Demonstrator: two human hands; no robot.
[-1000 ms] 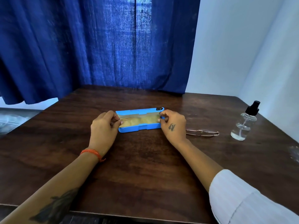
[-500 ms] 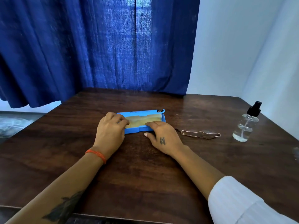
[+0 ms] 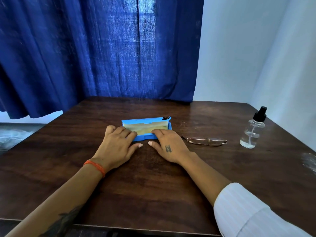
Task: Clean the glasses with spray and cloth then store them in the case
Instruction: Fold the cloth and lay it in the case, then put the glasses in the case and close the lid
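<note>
Resting now along the near rim of the open case (image 3: 147,119) mid-bench, both hands have flattened: left hand (image 3: 118,144) and right hand (image 3: 168,145) gripping nothing; yellow cloth (image 3: 145,129) inside looks next; glasses (image 3: 206,141) and spray bottle (image 3: 253,129) wait toward the right edge.

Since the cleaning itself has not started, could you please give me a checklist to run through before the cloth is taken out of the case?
1. Blue case open, lid up: ok.
2. Yellow cloth visible inside the case: ok.
3. Left hand resting on the case's left end: ok.
4. Right hand fingers at the cloth's front edge: ok; whether they pinch it: cannot tell.
5. Glasses folded on the table, clear of both hands: ok.
6. Spray bottle upright at the right, some liquid inside: ok.
</note>
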